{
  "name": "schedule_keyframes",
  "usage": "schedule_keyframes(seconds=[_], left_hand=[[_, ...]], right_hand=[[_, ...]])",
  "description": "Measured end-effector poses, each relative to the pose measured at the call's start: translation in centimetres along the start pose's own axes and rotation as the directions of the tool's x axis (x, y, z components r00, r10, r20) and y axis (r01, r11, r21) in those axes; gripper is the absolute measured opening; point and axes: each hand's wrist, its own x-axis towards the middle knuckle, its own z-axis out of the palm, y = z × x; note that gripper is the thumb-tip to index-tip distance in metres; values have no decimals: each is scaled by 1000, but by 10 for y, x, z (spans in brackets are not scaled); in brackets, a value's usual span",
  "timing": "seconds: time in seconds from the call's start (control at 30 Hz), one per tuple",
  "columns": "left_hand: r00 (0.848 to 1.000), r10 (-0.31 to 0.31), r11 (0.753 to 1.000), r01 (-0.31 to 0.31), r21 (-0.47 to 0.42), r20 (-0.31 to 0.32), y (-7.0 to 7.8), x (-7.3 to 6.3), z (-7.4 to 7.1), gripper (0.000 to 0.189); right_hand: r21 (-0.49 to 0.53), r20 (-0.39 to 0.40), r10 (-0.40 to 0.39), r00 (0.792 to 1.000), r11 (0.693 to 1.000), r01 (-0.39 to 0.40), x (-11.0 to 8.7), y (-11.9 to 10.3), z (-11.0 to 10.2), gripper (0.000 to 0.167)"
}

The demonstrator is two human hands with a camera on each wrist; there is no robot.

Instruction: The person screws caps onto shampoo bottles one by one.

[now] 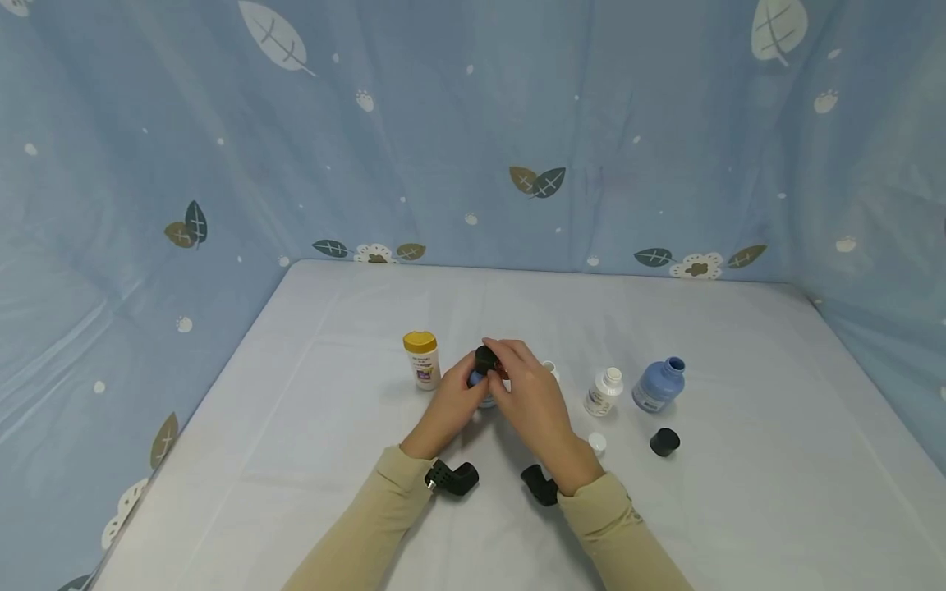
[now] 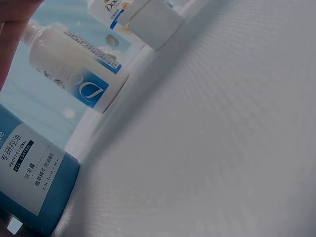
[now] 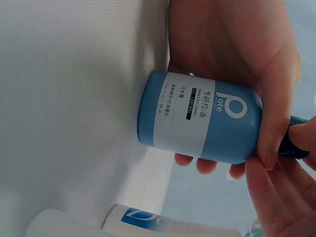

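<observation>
A blue shampoo bottle (image 3: 232, 126) with a pale label stands upright on the table, its base at the cloth in the right wrist view. My left hand (image 1: 451, 404) grips it, fingers round the back and thumb across the shoulder. At its top, my right hand (image 1: 534, 400) pinches a black cap (image 1: 485, 359) between thumb and fingers. The bottle's neck is hidden by the hands. In the left wrist view, the lower part of the same blue bottle (image 2: 34, 173) shows at the left edge.
Left of the hands stands a white bottle with a yellow cap (image 1: 424, 365). To the right are an uncapped white bottle (image 1: 602, 396), an uncapped blue bottle (image 1: 658, 387), a loose white cap (image 1: 597, 444) and a loose black cap (image 1: 665, 442). Another white bottle (image 1: 550, 368) is partly hidden behind my right hand.
</observation>
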Motion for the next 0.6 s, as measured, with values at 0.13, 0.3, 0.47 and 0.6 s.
schedule_keyframes(seconds=[0.13,0.3,0.47,0.6], left_hand=[[1000,11,1000,-11,-3,1,-7,2,1,27],[1000,30,1000,-30,3,-9,-7,4,1,25],[999,36,998,-34,47,-38,-7,4,1,20],[999,24,998,-22,50,-40,-6,3,1,21]], right_hand=[[5,6,26,1000,1000,-26,0,0,1,46],[7,18,75,997,997,-75,0,0,1,48],[-12,64,82,995,997,-82,1,-2,0,55],[-37,88,43,995,999,-40,1,-3,-1,60]])
